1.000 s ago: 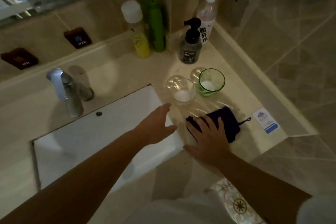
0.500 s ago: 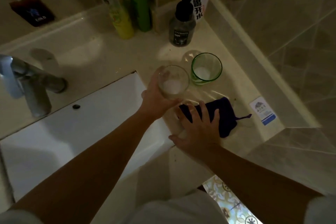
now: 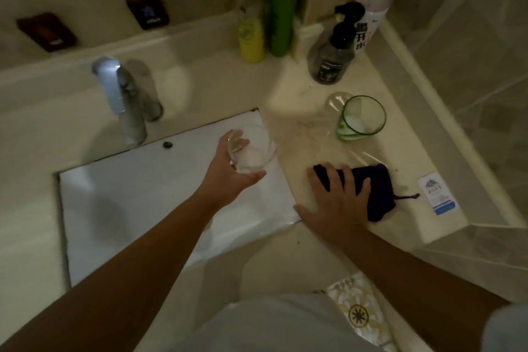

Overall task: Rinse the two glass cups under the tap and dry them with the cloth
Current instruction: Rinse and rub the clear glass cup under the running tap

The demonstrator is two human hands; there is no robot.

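My left hand [image 3: 228, 174] grips a clear glass cup [image 3: 253, 151] and holds it over the right end of the white sink basin [image 3: 143, 194]. The chrome tap [image 3: 120, 97] stands at the back left of the basin, with no water visible from it. A green-rimmed glass cup [image 3: 361, 118] stands upright on the counter to the right. My right hand [image 3: 338, 203] rests flat, fingers spread, on the left part of a dark purple cloth [image 3: 377, 194] lying on the counter.
At the back of the cream counter [image 3: 308, 88] stand a yellow spray can [image 3: 250, 8], a green can [image 3: 281, 6], a dark pump bottle [image 3: 333, 51] and a water bottle [image 3: 374, 0]. A small card [image 3: 438, 193] lies near the right wall.
My left hand reached the clear cup, closed round it on the counter and lifted it left over the basin. My right hand stayed on the cloth.
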